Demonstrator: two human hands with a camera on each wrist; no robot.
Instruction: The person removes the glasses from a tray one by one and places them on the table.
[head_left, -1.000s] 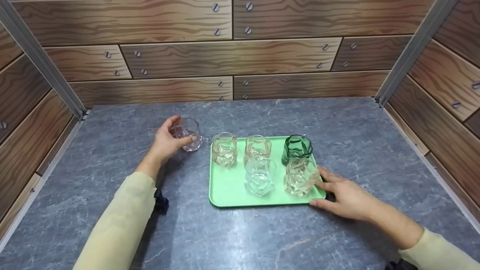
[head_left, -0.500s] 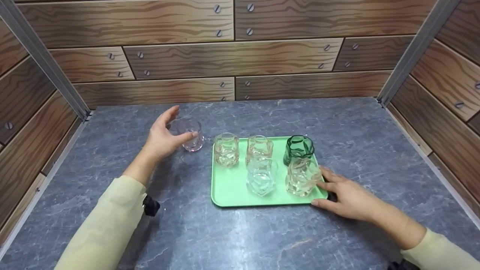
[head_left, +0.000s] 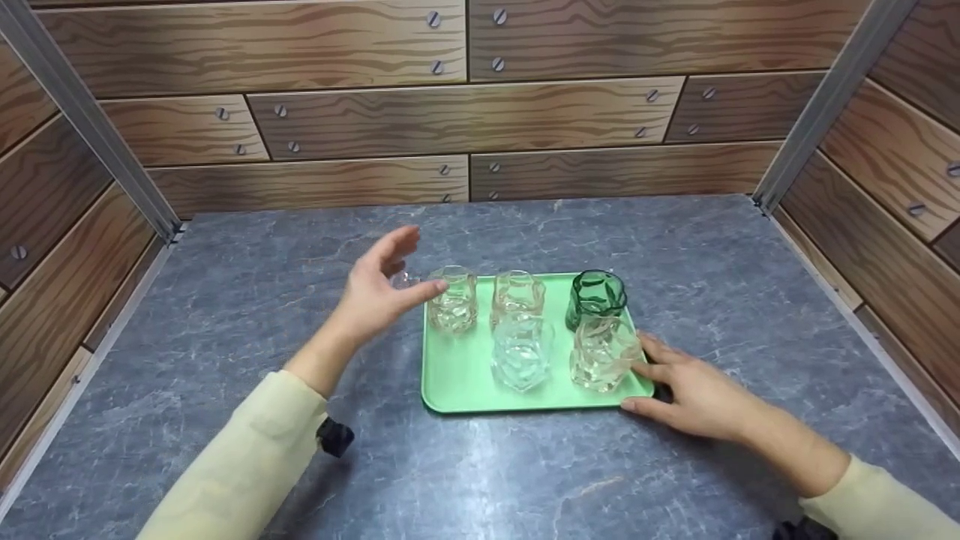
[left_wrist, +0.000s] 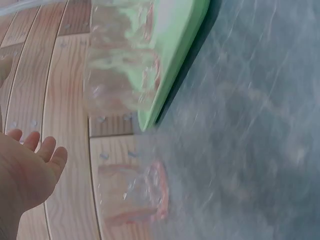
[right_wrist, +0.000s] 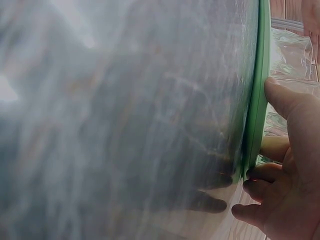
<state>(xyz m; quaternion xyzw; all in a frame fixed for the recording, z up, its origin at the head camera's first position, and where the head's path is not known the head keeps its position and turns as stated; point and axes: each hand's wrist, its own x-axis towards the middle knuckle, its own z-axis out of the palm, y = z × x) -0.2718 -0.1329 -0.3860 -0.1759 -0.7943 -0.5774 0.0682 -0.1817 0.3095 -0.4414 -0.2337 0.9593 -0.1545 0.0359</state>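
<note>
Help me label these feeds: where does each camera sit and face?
Head: worn on the head, facing forward and down at the green tray and glasses; left hand, right hand, sleeves show.
Left wrist: on that wrist, its picture turned sideways, facing a glass beside the tray; left hand shows.
Right wrist: on that wrist, facing along the tray's edge; right hand shows.
Head and left wrist share the tray and glasses on it.

The left hand [head_left: 371, 296] is hovering near the far left glass [head_left: 454, 311] on the green tray [head_left: 457, 379], whose right edge the right hand [head_left: 694, 394] is touching.
</note>
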